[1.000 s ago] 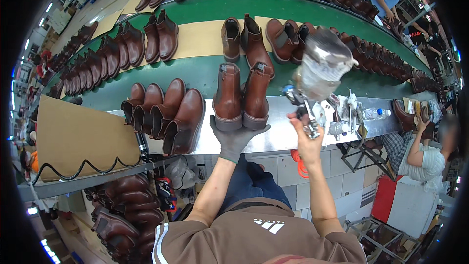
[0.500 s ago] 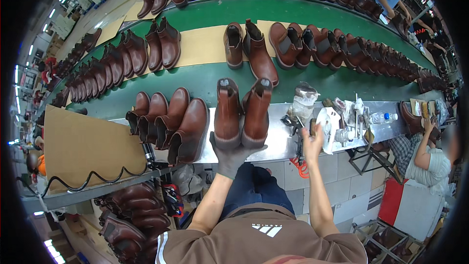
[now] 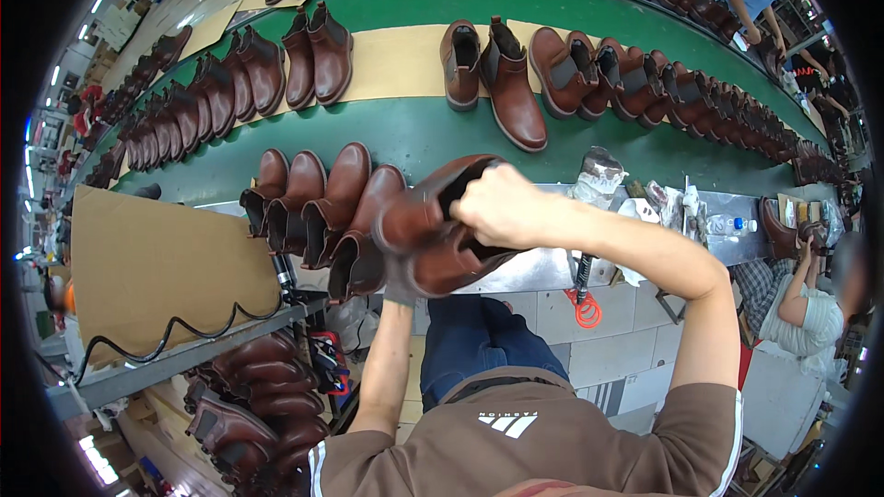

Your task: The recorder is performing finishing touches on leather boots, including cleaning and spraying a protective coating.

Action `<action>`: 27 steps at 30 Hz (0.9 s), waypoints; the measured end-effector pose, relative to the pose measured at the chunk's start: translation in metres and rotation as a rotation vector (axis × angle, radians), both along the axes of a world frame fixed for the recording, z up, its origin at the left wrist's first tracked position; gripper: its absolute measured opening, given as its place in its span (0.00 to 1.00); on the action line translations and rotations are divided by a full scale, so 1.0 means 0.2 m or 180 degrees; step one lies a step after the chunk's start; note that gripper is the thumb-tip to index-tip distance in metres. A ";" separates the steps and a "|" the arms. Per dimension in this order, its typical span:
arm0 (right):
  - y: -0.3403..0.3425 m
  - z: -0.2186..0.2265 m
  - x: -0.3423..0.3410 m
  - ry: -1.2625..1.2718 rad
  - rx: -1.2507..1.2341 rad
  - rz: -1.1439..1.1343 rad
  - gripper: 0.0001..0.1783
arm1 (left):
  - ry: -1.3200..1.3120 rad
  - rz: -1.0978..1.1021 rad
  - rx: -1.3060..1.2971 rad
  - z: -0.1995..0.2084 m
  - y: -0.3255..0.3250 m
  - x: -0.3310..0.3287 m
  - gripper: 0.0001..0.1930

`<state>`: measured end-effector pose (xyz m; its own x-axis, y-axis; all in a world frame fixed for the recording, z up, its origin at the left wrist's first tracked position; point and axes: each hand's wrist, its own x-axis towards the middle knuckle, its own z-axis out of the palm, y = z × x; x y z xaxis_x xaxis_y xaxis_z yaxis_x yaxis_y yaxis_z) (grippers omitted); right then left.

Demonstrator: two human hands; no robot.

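Note:
My left hand (image 3: 400, 278), in a grey glove, grips a pair of brown leather ankle boots by their lower ends. The boots are tilted over the metal table edge, their openings toward the right; the upper boot (image 3: 408, 224) and the lower boot (image 3: 446, 263) are smeared by motion. My bare right hand (image 3: 502, 207) is closed in a fist at the boots' openings, its arm reaching across from the right. What its fingers hold, if anything, is hidden. Just left of the held pair, several matching boots (image 3: 337, 186) lean in a row on the table.
Rows of brown boots line the green conveyor (image 3: 387, 120) on brown paper. Right on the metal table lie a wrapped bundle (image 3: 599, 171), tools and a plastic bottle (image 3: 727, 224). Red-handled scissors (image 3: 586, 309) hang at the edge. A cardboard sheet (image 3: 170, 267) stands left; a co-worker (image 3: 806, 304) sits right.
My right hand has moved left from the tools to the boots' openings. The held boots have gone from upright to tilted, and the view has shifted slightly.

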<state>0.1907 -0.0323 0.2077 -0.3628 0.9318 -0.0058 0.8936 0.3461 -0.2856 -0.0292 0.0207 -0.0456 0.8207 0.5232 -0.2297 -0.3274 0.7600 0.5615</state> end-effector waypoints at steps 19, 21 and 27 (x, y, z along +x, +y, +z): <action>-1.24 -0.59 0.63 0.1786 -0.0731 -0.4413 0.40 | -0.0289 0.0074 0.0127 0.05 -0.28 0.44 0.30; -1.35 -0.88 0.45 0.2515 -0.1532 -0.4035 0.49 | -0.0299 0.0165 0.0154 0.05 -0.24 0.46 0.30; -1.05 -1.16 0.21 0.3267 0.0309 -0.4562 0.19 | -0.0313 0.0370 0.0268 0.07 -0.10 0.63 0.29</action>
